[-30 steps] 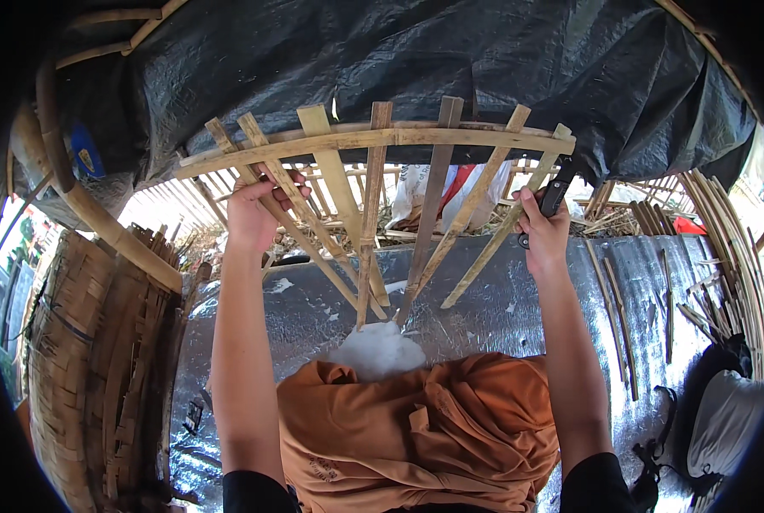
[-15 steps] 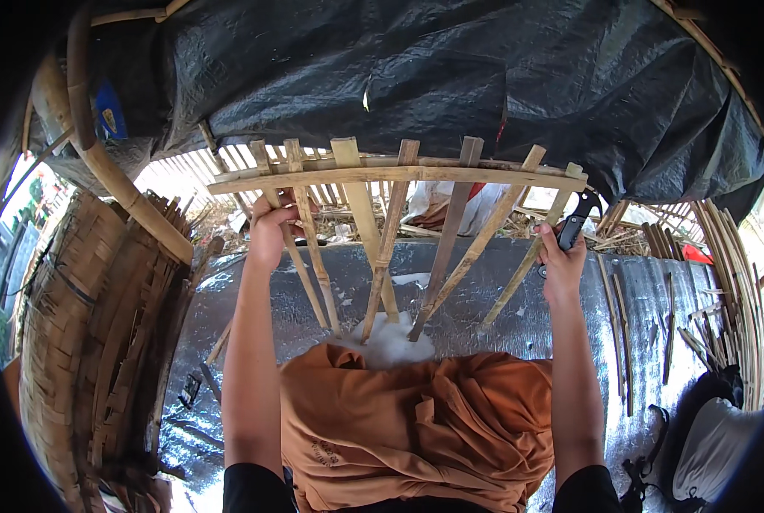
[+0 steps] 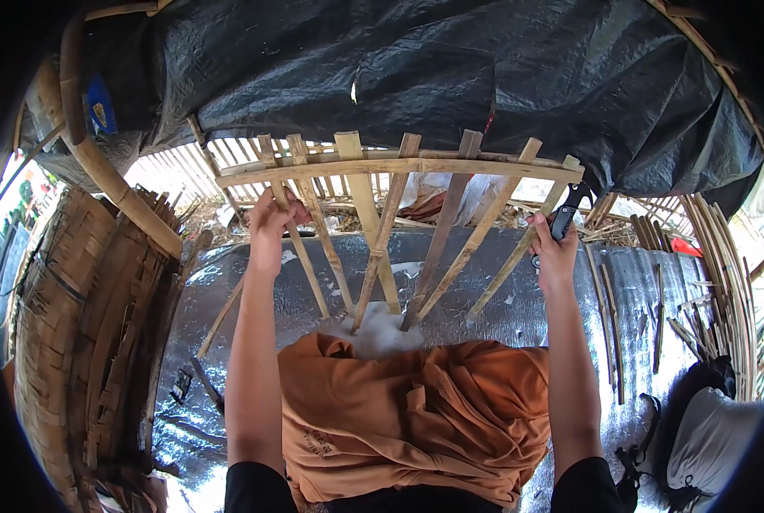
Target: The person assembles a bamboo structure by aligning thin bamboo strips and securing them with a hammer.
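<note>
A bamboo slat frame stands up in front of me, its several slats fanned out below a curved double crossbar. My left hand is closed around the leftmost slat, just under the crossbar. At the other end, my right hand grips a black hammer-headed multi-tool against the rightmost slat. The middle slats' lower ends come down near a white fluffy wad. Brown-orange cloth covers my lap, close below those ends.
Silver foil sheeting lies under and around me. Rolled woven bamboo matting stands at the left, beside a bamboo pole. Black plastic sheeting hangs ahead. Loose bamboo strips and a pale grey bundle lie at the right.
The view has shifted slightly. The bamboo frame has moved a little to the right against the background and tilted slightly. Both hands keep their grips.
</note>
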Demonstrator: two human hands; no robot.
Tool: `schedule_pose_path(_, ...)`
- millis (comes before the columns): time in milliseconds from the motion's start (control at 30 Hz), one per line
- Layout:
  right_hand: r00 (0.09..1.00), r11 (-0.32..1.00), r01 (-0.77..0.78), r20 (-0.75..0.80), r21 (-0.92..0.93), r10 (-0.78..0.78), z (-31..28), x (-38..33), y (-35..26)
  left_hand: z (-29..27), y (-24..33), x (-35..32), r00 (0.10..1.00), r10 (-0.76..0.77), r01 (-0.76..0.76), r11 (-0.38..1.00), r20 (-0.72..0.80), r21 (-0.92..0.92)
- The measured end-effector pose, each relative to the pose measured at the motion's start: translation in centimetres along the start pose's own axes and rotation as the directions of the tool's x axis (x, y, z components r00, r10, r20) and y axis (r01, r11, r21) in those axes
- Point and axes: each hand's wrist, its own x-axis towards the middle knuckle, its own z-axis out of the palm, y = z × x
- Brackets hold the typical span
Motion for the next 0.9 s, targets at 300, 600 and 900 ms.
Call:
schedule_pose_path(300, 0.991, 0.998, -0.035, 0.128, -0.045, 0.04, 0.4, -1.4, -0.9, 1.0, 0.4, 0.0, 0.984, 0.163, -0.148, 0.974, -0.075, 0.174)
schedule_pose_path(600, 0.99, 0.996, -0.044, 0.129, -0.079, 0.054, 2.2, -2.2, -1.4, -3.3, 1.1, -0.7, 0.963, 0.195, -0.134, 0.945, -0.188, 0.297)
schedule_pose_path(900, 0.986, 0.998, -0.064, 0.151, -0.002, 0.064, 5.3, -3.9, -2.4, -5.7, 2.9, -2.3, 0.94, 0.249, -0.185, 0.947, -0.235, 0.264)
